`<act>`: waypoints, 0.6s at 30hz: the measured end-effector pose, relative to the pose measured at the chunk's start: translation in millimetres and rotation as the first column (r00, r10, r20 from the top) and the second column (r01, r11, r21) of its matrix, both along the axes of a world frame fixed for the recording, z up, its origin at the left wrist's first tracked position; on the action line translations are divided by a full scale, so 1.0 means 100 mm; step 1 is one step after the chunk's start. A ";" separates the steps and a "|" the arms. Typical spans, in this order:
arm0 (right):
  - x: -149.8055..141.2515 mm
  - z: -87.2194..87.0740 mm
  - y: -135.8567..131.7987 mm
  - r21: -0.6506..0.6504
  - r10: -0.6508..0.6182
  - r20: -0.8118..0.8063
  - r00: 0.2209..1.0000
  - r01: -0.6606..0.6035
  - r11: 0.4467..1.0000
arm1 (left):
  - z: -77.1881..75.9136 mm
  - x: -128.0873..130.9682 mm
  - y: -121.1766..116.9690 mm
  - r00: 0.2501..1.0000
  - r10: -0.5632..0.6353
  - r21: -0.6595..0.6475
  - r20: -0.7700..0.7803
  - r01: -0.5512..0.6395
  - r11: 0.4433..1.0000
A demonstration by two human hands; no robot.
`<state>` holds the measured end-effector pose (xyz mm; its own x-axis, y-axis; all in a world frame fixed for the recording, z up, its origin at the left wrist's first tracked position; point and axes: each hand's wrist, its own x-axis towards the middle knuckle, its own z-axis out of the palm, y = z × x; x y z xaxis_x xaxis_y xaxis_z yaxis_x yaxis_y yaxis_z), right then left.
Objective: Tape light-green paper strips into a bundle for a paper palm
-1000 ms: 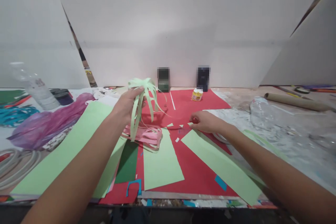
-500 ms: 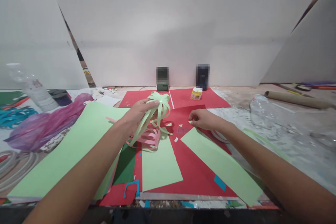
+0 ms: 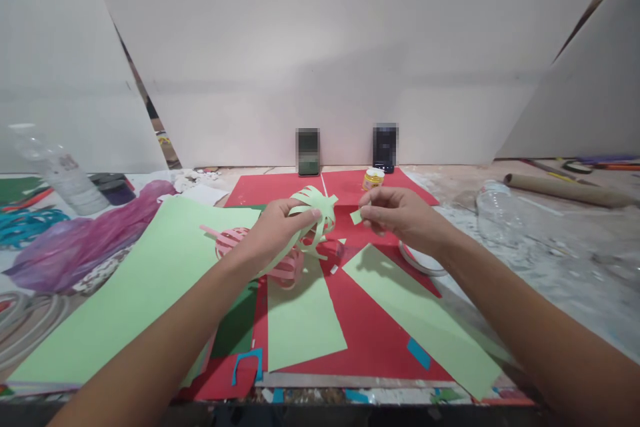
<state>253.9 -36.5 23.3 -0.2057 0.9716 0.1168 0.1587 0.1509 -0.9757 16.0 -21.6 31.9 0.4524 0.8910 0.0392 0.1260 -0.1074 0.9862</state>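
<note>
My left hand (image 3: 280,230) grips a pale green paper-strip ball (image 3: 320,203), its thumb pressed on the strips near the top. Loose strip ends hang below it. Between thumb and fingers of my right hand (image 3: 395,213) is a small green paper scrap (image 3: 355,217), held just to the right of the ball and apart from it. Under my left hand lies a pink paper-strip ball (image 3: 286,268), partly hidden. Green paper pieces, one sheet (image 3: 306,327) and one long strip (image 3: 420,313), rest on red paper (image 3: 365,333) below the hands.
A small yellow glue jar (image 3: 373,178) stands beyond my right hand, before two upright phones (image 3: 309,153). On the left are a large green sheet (image 3: 130,280), a purple plastic bag (image 3: 100,233) and a bottle (image 3: 70,173). To the right lie another bottle (image 3: 495,213) and a cardboard tube (image 3: 565,190).
My right hand has risen from the red paper with the small green scrap and come nearer the ball. My left hand has turned the green ball and shifted it slightly right.
</note>
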 end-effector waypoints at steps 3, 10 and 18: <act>-0.20 0.06 -0.17 0.018 0.005 -0.099 0.995 -0.003 1.000 | 0.01 0.07 -0.08 0.999 0.001 0.104 -0.034 0.002 0.995; -0.28 0.06 -0.27 0.088 0.032 -0.137 0.990 -0.020 0.996 | 0.02 0.14 -0.16 0.997 0.014 0.192 -0.073 0.000 0.981; -0.29 0.06 -0.27 0.125 -0.032 -0.059 0.998 0.039 0.991 | -0.05 0.16 -0.15 0.992 0.058 0.253 -0.113 -0.028 0.967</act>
